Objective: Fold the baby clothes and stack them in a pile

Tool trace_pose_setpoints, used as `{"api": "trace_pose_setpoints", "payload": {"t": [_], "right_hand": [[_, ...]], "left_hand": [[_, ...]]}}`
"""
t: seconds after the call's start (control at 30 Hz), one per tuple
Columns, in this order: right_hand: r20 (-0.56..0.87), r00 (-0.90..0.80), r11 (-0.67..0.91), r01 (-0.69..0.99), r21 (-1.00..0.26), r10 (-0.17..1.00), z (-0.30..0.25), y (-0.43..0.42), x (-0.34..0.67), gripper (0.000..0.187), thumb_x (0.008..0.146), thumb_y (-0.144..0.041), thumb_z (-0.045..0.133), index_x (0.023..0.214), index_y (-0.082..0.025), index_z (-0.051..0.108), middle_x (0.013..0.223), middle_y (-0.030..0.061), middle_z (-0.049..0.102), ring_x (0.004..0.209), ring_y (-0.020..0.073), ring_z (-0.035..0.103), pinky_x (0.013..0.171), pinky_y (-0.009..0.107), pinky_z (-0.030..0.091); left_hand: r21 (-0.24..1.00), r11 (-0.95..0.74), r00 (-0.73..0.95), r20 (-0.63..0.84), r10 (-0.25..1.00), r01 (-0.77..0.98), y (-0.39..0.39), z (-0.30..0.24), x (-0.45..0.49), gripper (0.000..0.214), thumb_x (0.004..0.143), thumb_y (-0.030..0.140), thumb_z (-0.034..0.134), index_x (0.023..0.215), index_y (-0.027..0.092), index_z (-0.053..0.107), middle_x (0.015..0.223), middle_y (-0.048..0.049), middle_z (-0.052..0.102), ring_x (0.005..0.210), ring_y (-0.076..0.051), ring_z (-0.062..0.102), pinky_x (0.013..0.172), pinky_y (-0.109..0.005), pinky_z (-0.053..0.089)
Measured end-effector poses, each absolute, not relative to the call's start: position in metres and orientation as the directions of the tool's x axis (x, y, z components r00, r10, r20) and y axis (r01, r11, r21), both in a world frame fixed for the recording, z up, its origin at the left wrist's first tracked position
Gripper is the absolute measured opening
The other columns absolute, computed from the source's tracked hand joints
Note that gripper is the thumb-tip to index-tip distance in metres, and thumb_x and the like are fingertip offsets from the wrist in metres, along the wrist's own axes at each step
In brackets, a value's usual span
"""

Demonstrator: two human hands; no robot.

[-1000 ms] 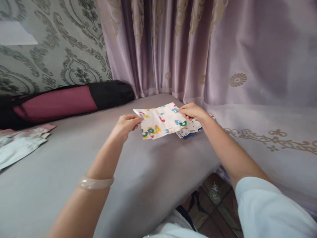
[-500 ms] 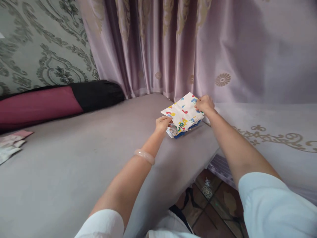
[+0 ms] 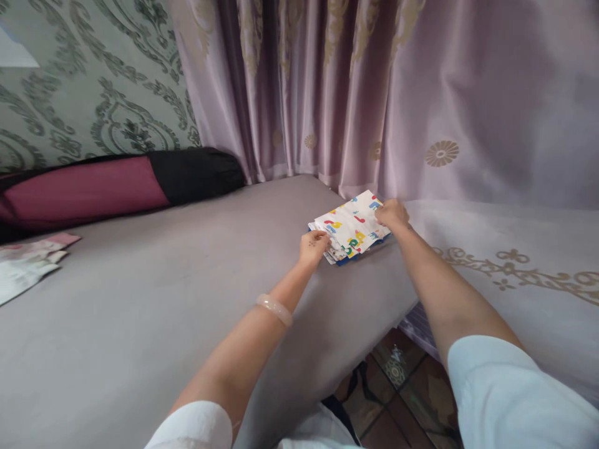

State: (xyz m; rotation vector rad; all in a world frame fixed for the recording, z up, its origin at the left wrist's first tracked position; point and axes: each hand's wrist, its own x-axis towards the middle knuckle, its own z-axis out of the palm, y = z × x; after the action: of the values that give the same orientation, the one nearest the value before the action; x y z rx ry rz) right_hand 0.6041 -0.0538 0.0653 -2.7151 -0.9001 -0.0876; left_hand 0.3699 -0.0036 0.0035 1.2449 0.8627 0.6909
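Note:
A folded white cloth (image 3: 358, 219) with red, yellow, blue and green prints lies on top of a small stack of folded cloths (image 3: 347, 260), whose white and blue edges show beneath it. My left hand (image 3: 314, 246) is closed at the near left corner of the top cloth, with its fingertips partly hidden. At the far right end, my right hand (image 3: 392, 214) pinches the edge of the same cloth. The stack rests near the corner of a grey-covered mattress (image 3: 210, 280). A pale bangle (image 3: 274, 309) circles my left wrist.
A long maroon and black bolster-like roll (image 3: 93, 190) lies against the patterned wall. Some pale and pink folded cloths (image 3: 32, 262) sit at the left. Lilac curtains (image 3: 318, 112) hang behind the stack. Below the mattress edge is a tiled floor (image 3: 393, 399).
Both hands have lowered the printed cloth, and it now lies flatter and more squarely on the stack. The view has shifted slightly to the left.

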Motion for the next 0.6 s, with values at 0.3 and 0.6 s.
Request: {"api": "trace_pose_setpoints", "payload": {"t": [0.3, 0.6], "right_hand": [[0.214, 0.751, -0.738, 0.658, -0.153, 0.625, 0.048, -0.048, 0.591, 0.038, 0.094, -0.026, 0.042, 0.123, -0.011, 0.062, 0.121, 0.0214, 0.064, 0.115, 0.0322, 0.058, 0.094, 0.043, 0.043], [0.098, 0.761, -0.742, 0.648, -0.173, 0.642, 0.017, -0.051, 0.597, 0.051, 0.1, -0.032, 0.022, 0.137, -0.015, 0.052, 0.14, 0.02, 0.053, 0.131, 0.0344, 0.044, 0.106, 0.058, 0.028]], "left_hand": [[0.967, 0.041, 0.543, -0.176, 0.821, 0.251, 0.022, -0.012, 0.249, 0.027, 0.08, 0.023, 0.059, 0.104, 0.013, 0.064, 0.08, -0.0053, 0.07, 0.063, -0.012, 0.061, 0.065, -0.025, 0.048], [0.907, 0.012, 0.317, -0.16, 0.935, 0.421, 0.026, -0.018, 0.081, 0.052, 0.067, 0.052, 0.067, 0.104, 0.016, 0.063, 0.079, -0.0046, 0.07, 0.069, -0.018, 0.063, 0.069, -0.03, 0.05]]}}
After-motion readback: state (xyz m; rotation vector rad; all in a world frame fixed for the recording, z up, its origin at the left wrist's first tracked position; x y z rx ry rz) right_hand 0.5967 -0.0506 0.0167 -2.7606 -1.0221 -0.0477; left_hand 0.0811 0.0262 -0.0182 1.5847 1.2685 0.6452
